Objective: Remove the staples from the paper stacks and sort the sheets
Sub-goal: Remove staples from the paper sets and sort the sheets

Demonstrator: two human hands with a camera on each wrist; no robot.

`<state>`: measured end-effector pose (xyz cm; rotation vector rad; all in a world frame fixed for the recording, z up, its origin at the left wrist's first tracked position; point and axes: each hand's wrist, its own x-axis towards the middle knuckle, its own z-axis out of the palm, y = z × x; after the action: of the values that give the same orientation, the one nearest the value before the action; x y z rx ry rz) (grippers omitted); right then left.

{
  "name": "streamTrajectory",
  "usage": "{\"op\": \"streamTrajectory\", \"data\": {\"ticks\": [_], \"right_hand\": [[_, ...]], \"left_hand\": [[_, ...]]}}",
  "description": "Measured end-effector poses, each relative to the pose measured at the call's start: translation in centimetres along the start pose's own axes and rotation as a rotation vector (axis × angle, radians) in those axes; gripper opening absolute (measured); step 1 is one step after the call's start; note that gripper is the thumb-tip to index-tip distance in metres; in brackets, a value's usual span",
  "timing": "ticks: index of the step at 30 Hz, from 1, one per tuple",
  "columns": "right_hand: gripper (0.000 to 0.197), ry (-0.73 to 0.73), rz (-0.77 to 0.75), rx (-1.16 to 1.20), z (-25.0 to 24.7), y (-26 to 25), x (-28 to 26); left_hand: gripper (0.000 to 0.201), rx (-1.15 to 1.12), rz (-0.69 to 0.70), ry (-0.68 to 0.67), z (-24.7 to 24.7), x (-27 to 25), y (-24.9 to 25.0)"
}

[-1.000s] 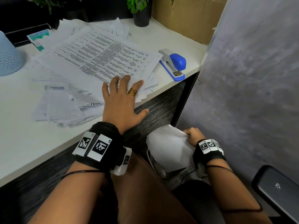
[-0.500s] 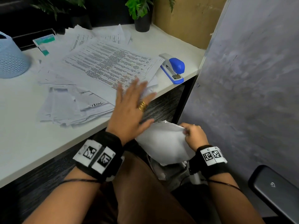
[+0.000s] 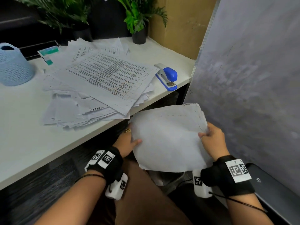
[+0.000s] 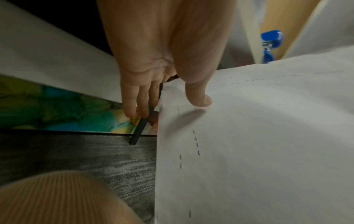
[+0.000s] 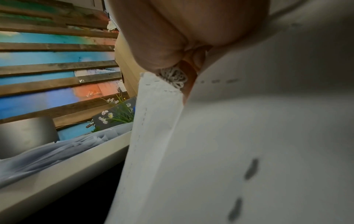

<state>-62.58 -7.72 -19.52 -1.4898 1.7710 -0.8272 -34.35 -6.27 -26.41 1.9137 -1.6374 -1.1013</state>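
Observation:
A white stapled paper stack [image 3: 168, 137] hangs in the air below the desk's front edge, over my lap. Rows of staples run along its borders [image 4: 196, 142] [image 5: 142, 119]. My left hand [image 3: 129, 142] grips its left edge, thumb on top and fingers underneath. My right hand [image 3: 211, 137] pinches the right edge near the upper corner, where the paper is torn and frayed [image 5: 175, 78]. A loose heap of printed sheets [image 3: 103, 78] lies spread on the white desk [image 3: 24, 143].
A blue stapler [image 3: 168, 77] sits at the desk's right front corner. A pale blue basket [image 3: 13, 65] stands upside down at the left, potted plants [image 3: 138, 18] at the back. A grey partition [image 3: 251, 78] closes the right side, with a dark chair [image 3: 272, 192] below it.
My left hand left the sheets on the desk, came down and took the stack's left edge. My right hand raised the stack from beside the chair up toward the desk edge.

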Motion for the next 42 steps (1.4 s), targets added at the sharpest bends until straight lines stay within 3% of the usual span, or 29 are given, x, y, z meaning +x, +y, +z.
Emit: {"op": "streamTrajectory", "data": {"ticks": [5,10,13,16,20,23,26,29,31,34,37,38,40,42], "right_hand": [[0.041,-0.022,0.013,-0.017,-0.5,-0.4,0.2],[0.071,-0.398,-0.166,-0.100,-2.5,-1.5,-0.5],[0.063,-0.370,-0.248,-0.073,-4.0,-1.9,-0.4],[0.057,-0.400,-0.230,0.097,-5.2,-2.4,-1.0],[0.064,-0.423,-0.263,0.163,-6.2,-2.4,-1.8],[0.065,-0.341,-0.296,0.107,-6.8,-2.2,-1.6],[0.068,-0.162,-0.399,-0.132,-6.8,-2.1,-1.1],[0.060,-0.116,-0.427,-0.323,-4.9,-1.8,-0.8],[0.060,-0.138,-0.421,-0.343,-3.1,-1.6,-0.9],[0.059,-0.155,-0.421,-0.286,-1.1,-1.2,-1.2],[0.048,-0.089,-0.264,-0.201,0.4,-1.2,-1.7],[0.040,-0.029,-0.188,-0.168,1.0,-1.2,-1.9],[0.030,0.049,0.005,-0.109,1.6,-1.1,-2.1],[0.036,-0.062,0.194,-0.042,1.9,-0.5,-1.9]], "left_hand": [[0.070,-0.202,-0.082,0.094,0.4,0.9,-1.5],[0.071,-0.213,-0.219,0.184,0.5,1.6,-3.0],[0.056,-0.427,-0.267,0.123,0.6,1.6,-2.7],[0.042,-0.586,-0.260,0.089,1.1,1.9,-2.2],[0.048,-0.751,-0.265,0.107,1.9,2.2,-1.4],[0.048,-0.554,-0.190,0.023,1.9,2.6,-1.7],[0.090,-0.279,-0.114,-0.108,1.4,2.4,-1.7],[0.132,-0.017,0.176,-0.058,1.4,1.6,0.4],[0.140,0.130,0.363,-0.060,1.8,0.1,3.3],[0.123,0.327,0.517,-0.049,2.5,-0.8,6.8],[0.064,0.418,0.570,-0.023,2.8,-0.6,8.3],[0.055,0.409,0.557,-0.016,3.0,-0.6,8.3],[0.060,0.355,0.509,-0.007,3.6,-0.8,8.4],[0.065,0.253,0.477,-0.003,4.4,-1.2,8.2]]}}
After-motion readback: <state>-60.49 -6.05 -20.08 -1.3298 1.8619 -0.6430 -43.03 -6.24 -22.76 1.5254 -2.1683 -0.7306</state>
